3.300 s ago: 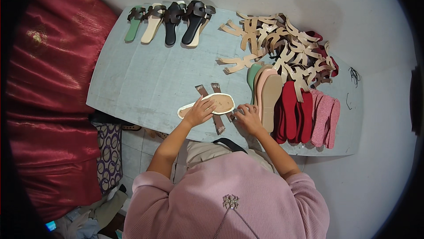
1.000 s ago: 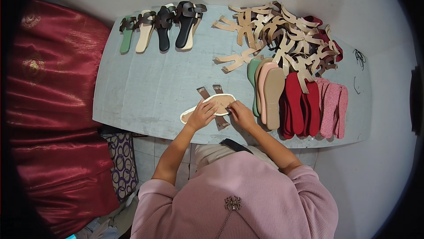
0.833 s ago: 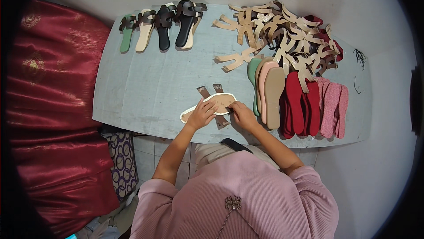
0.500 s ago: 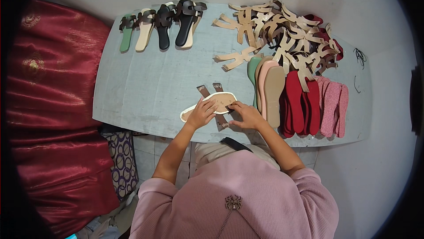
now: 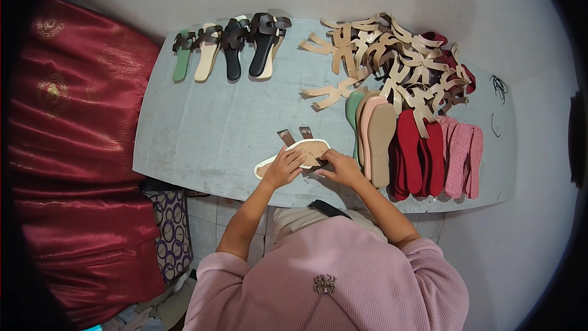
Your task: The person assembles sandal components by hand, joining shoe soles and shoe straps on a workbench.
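Observation:
A beige insole (image 5: pixel 306 147) lies sole-up near the front edge of the pale blue-grey table (image 5: pixel 202 129). Brown strap ends (image 5: pixel 286 137) stick out from under its far side. My left hand (image 5: pixel 283 167) presses on the insole's middle. My right hand (image 5: pixel 343 167) rests at its right end, fingers pinching a strap piece against it. Both hands touch the insole, and what lies under my fingers is hidden.
Several finished sandals (image 5: pixel 229 49) line the far left of the table. A heap of tan cut straps (image 5: pixel 392 61) lies at the far right. Green, beige, red and pink insoles (image 5: pixel 416 153) are stacked to the right. Red fabric (image 5: pixel 67 147) hangs at the left.
Over the last second my right hand slid slightly along the insole's right end. My left hand stayed pressed on it. The insole has barely moved.

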Demonstrator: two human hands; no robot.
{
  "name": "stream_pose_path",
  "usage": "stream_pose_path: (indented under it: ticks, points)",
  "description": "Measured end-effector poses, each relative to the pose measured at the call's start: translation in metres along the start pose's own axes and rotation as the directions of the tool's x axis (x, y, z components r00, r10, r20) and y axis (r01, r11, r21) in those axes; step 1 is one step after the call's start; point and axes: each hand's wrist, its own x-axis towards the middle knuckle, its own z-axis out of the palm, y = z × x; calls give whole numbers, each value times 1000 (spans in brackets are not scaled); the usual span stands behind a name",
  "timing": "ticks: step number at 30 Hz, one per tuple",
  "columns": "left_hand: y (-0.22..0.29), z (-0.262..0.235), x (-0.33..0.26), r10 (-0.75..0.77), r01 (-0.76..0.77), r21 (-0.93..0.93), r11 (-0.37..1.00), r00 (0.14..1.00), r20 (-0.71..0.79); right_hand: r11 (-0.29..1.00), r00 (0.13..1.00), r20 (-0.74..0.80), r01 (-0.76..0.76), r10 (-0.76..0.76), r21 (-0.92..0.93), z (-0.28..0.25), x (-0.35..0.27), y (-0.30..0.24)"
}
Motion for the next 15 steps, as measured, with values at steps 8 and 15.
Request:
stream_pose_path:
  ticks: [8, 15]
  points:
    - [-1, -2, 2, 17, -17, -30, 999, 1000, 5, 994, 982, -181, -73, 58, -77, 21, 5, -8]
    - [-4, 0, 2, 19, -19, -27, 999, 1000, -12, 989, 968, -201, -151, 149, 3, 25, 5, -13]
